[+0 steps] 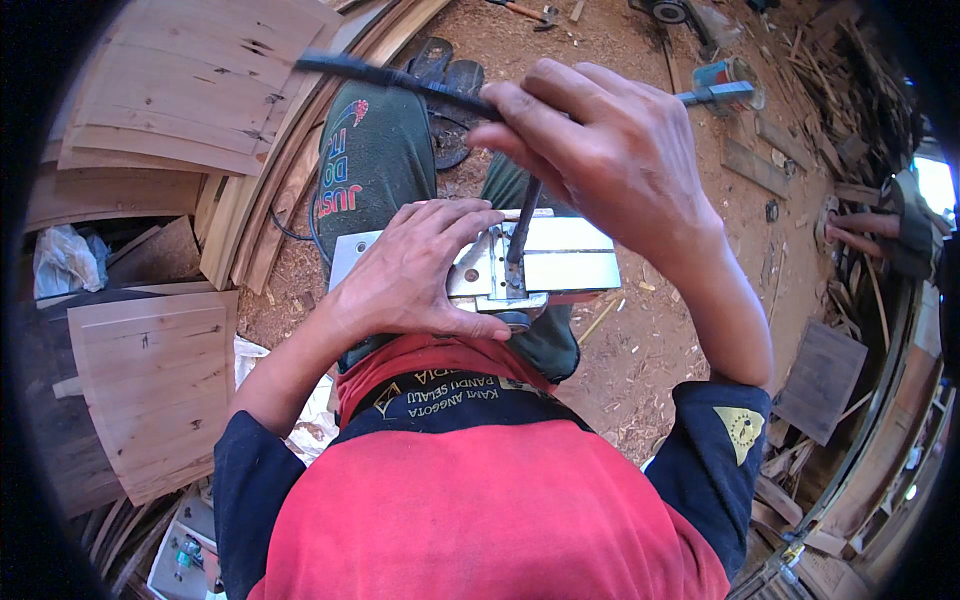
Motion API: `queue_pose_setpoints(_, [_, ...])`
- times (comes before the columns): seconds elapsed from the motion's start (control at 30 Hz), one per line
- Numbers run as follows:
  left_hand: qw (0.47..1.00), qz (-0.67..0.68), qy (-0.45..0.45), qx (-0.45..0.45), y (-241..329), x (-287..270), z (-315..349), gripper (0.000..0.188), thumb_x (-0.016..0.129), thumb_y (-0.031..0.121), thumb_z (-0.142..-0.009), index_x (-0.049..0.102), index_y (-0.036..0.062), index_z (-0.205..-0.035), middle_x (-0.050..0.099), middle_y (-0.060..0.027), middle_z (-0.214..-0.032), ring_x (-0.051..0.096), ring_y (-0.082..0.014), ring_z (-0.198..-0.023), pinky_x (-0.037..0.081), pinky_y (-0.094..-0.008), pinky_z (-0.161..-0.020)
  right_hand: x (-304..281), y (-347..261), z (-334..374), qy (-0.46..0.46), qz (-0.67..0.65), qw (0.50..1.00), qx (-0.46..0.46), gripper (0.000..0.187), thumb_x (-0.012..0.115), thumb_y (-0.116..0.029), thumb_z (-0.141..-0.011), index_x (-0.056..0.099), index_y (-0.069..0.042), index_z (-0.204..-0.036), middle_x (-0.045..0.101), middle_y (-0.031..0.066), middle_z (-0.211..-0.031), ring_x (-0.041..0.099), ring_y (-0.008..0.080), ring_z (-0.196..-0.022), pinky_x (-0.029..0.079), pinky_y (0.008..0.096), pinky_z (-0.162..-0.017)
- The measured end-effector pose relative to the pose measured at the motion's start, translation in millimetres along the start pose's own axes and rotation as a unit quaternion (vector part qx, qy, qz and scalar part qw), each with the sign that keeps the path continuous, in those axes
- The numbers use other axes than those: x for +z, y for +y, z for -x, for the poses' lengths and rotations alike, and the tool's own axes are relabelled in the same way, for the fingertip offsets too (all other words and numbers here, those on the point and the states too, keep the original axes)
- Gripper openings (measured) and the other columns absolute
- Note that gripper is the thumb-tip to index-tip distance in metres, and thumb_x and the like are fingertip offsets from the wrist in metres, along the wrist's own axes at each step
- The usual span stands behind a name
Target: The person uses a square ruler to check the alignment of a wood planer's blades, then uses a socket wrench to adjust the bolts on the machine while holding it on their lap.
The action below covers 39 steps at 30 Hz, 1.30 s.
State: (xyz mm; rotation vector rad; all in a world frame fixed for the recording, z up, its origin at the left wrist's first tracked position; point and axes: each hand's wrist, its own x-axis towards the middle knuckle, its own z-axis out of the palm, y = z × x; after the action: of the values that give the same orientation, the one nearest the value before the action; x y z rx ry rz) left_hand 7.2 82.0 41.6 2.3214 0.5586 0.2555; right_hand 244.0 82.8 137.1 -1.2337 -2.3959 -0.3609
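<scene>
An electric hand planer [572, 250] lies across my lap with its bright metal sole facing up. My left hand [420, 262] grips it from above, fingers reaching over the far side and thumb along the near side. My right hand [600, 140] is closed around a dark bar-shaped tool [390, 78], raised above the planer. The bar's far-left end is blurred. A dark shaft [525, 215] runs from under my right hand down to the cutter slot in the planer's sole. How the shaft joins the bar is hidden by my fingers.
Wooden boards [165, 385] and panels [190, 85] are stacked on the left. Wood shavings cover the ground [660, 340]. A hammer [530, 12] lies ahead, and scrap wood [755, 165] lies to the right. Another person [880, 225] is at the far right.
</scene>
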Motion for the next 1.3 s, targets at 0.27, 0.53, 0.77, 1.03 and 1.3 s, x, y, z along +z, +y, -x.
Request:
queue_pose_setpoints(0.27, [1.0, 0.021, 0.009, -0.007, 5.7, 0.4, -1.2, 0.11, 0.086, 0.072, -0.066, 0.054, 0.0083, -0.15, 0.056, -0.0212, -0.147, 0.052, -0.0393, -0.14, 0.037, -0.0527, -0.119, -0.4, -12.8, -5.8, -0.141, 0.213, 0.951, 0.175, 0.019, 0.071, -0.027, -0.095, 0.072, -0.011, -0.086, 0.072, 0.0072, -0.078, 0.076, 0.0232, -0.076, 0.057, 0.0371, -0.058])
queue_pose_setpoints(0.53, [1.0, 0.016, -0.004, -0.003, -2.8, -0.6, -0.9, 0.109, 0.087, 0.072, -0.066, 0.055, 0.0084, -0.149, 0.056, -0.022, -0.149, 0.051, -0.0396, -0.142, 0.035, -0.0528, -0.12, 9.1, 15.7, -1.5, 0.059, 0.052, 0.997, -0.012, 0.024, 0.081, -0.029, -0.089, 0.066, -0.012, -0.095, 0.066, 0.0019, -0.077, 0.063, 0.02, -0.074, 0.044, 0.0374, -0.072])
queue_pose_setpoints(0.77, [1.0, 0.01, -0.005, 0.0, -2.8, -0.9, 0.7, 0.109, 0.087, 0.073, -0.066, 0.056, 0.0078, -0.148, 0.055, -0.0224, -0.149, 0.05, -0.0398, -0.143, 0.035, -0.0529, -0.12, 23.5, 12.7, 5.9, 0.102, -0.032, 0.989, -0.101, 0.028, 0.077, -0.031, -0.085, 0.064, -0.014, -0.102, 0.056, -0.0027, -0.077, 0.058, 0.0164, -0.074, 0.042, 0.036, -0.075])
queue_pose_setpoints(1.03, [0.999, 0.049, -0.009, -0.008, 0.2, -1.4, 1.2, 0.11, 0.088, 0.072, -0.064, 0.056, 0.0067, -0.147, 0.056, -0.0217, -0.147, 0.05, -0.0394, -0.142, 0.036, -0.0506, -0.12, 26.1, 17.9, 10.0, 0.096, -0.108, 0.981, -0.133, 0.03, 0.074, -0.03, -0.086, 0.063, -0.011, -0.107, 0.059, -0.0002, -0.083, 0.061, 0.0201, -0.083, 0.047, 0.0395, -0.087])
queue_pose_setpoints(1.3, [1.0, 0.024, -0.001, 0.007, 4.2, -6.1, -1.6, 0.109, 0.088, 0.07, -0.067, 0.055, 0.0044, -0.148, 0.057, -0.021, -0.147, 0.051, -0.0388, -0.142, 0.036, -0.0519, -0.12, 28.5, 28.0, 16.1, 0.099, -0.208, 0.962, -0.147, 0.036, 0.078, -0.024, -0.082, 0.064, -0.008, -0.11, 0.069, 0.0062, -0.097, 0.068, 0.0295, -0.098, 0.048, 0.0532, -0.112])
